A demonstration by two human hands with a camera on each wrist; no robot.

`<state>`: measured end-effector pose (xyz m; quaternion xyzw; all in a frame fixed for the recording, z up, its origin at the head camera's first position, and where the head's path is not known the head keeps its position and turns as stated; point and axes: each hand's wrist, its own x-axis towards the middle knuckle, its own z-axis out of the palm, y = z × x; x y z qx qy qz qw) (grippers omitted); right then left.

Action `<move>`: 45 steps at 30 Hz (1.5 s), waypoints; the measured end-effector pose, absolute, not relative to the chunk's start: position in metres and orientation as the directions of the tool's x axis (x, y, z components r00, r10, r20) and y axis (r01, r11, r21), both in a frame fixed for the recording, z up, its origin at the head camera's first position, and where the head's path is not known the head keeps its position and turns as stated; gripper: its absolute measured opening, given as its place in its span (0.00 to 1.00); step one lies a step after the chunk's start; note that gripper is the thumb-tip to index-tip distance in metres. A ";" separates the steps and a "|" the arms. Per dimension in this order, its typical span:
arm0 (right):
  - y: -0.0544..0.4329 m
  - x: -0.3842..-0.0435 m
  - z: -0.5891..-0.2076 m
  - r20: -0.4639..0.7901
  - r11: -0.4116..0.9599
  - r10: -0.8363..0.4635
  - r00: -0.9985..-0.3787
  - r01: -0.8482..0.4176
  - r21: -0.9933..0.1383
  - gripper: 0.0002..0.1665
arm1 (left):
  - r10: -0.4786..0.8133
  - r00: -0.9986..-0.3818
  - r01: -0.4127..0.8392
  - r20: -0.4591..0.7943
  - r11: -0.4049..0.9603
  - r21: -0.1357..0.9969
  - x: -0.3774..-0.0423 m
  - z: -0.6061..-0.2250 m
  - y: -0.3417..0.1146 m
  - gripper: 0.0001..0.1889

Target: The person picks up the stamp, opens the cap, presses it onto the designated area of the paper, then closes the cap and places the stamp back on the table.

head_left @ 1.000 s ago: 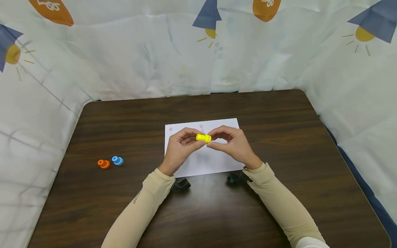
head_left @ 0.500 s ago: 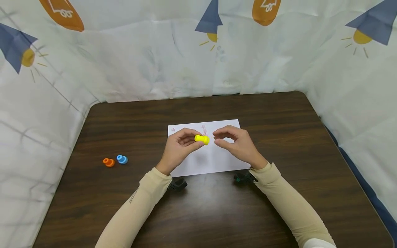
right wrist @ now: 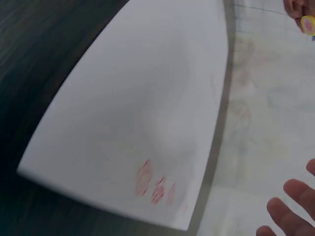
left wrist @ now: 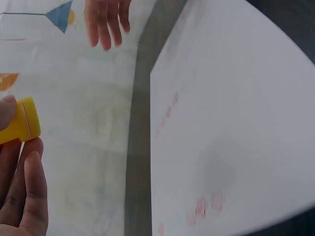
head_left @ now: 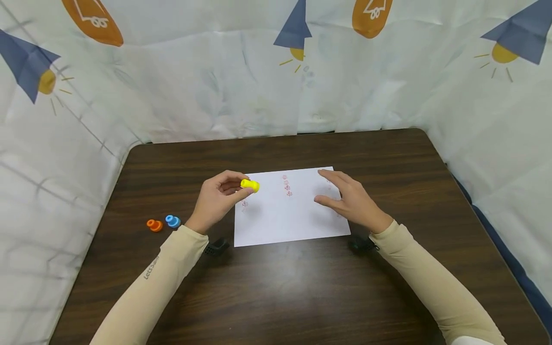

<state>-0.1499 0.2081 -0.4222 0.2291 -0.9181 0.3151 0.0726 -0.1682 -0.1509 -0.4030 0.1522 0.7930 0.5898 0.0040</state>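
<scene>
My left hand (head_left: 215, 199) pinches a yellow stamp (head_left: 250, 185) between thumb and fingers, raised over the left edge of a white sheet of paper (head_left: 293, 218). In the right wrist view, the stamp's round face (right wrist: 308, 25) shows a pinkish pattern. Small red stamped prints (head_left: 286, 186) run down the middle of the sheet, with more near its left and right edges. Above the paper's right side, my right hand (head_left: 355, 199) is spread, thumb apart from the fingers, and holds nothing. It partly covers the prints there.
An orange stamp (head_left: 154, 225) and a light blue stamp (head_left: 173, 221) stand close together on the dark wooden table (head_left: 284, 282), left of the paper and near my left wrist. A white printed curtain (head_left: 194, 86) hangs behind the table and along both sides.
Both hands were together at the yellow stamp over the paper's middle. The right hand has let go and moved right, its fingers spreading. The left has carried the stamp left.
</scene>
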 end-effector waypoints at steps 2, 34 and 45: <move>0.213 -0.151 -0.424 0.245 0.727 -0.380 -0.892 -0.452 -0.517 0.46 | 0.236 -0.957 0.234 0.167 0.296 0.926 -0.172 -0.402 -0.161 0.18; 0.238 -0.152 -0.450 -0.239 0.907 -0.397 -0.886 -0.337 -0.254 0.73 | 0.176 -0.962 0.266 0.209 0.768 0.582 -0.186 -0.376 -0.296 0.17; 0.238 -0.150 -0.453 -0.277 0.904 -0.407 -0.870 -0.340 -0.260 0.74 | 0.171 -0.967 0.250 0.190 0.795 0.553 -0.187 -0.391 -0.342 0.18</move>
